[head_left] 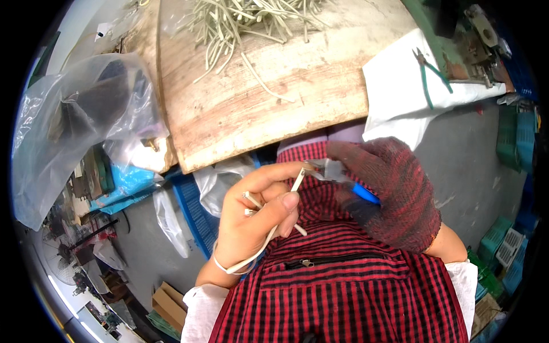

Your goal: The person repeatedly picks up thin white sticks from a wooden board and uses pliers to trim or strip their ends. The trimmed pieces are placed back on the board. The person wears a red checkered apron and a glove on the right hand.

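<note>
My bare left hand (pixel 249 211) is closed on pale white cables (pixel 262 248), whose cut ends stick out between the fingers. One length loops down toward the wrist. My right hand (pixel 397 197), in a dark red and black knitted glove, is closed round blue-handled pliers (pixel 330 170). The metal jaws meet the upper end of one cable at my left index fingertip. Whether they bite on it or only touch it is too small to tell. Both hands are above my red and black checked apron (pixel 343 286).
A wooden table (pixel 309 86) carries a heap of pale cable pieces (pixel 257 17) and one loose piece (pixel 260 78). Green-handled pliers (pixel 424 77) lie on a white sheet (pixel 389 86) at the right. Clear plastic bags (pixel 91 108) sit at the left, a blue basket (pixel 191 208) below.
</note>
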A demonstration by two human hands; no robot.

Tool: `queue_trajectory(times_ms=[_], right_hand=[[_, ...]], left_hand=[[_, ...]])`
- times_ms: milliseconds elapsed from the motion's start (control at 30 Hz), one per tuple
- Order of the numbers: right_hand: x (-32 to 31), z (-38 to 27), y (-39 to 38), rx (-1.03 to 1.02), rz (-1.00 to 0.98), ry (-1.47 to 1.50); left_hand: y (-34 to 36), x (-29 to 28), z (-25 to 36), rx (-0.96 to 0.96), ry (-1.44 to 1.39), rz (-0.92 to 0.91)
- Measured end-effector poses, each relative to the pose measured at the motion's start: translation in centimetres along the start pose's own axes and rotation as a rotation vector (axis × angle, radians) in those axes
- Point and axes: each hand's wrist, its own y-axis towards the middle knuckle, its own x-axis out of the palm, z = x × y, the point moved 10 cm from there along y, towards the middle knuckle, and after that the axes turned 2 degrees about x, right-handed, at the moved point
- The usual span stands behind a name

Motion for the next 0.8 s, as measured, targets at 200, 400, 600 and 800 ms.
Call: queue_trajectory(times_ms=[200,400,600,800], right_hand=[[0.0,-0.8,-0.3,-0.070,-0.030,-0.158],[-0.6,-1.7,-0.4,-0.255,-0.044,-0.388],[-0.7,-1.6,-1.6,-0.569,0.039,-0.666],[-1.3,-2.0,-0.8,-0.542,-0.023,-0.585]], left_hand=[[-0.2,-0.5,0.3,-0.075,0.066,0.014],[-0.1,0.2,-0.3,-0.248,0.165,-0.077],[-0.5,1.2,-1.6,-0.436,0.093,-0.205],[-0.7,1.4,-1.4,-0.475,0.272,-0.231]])
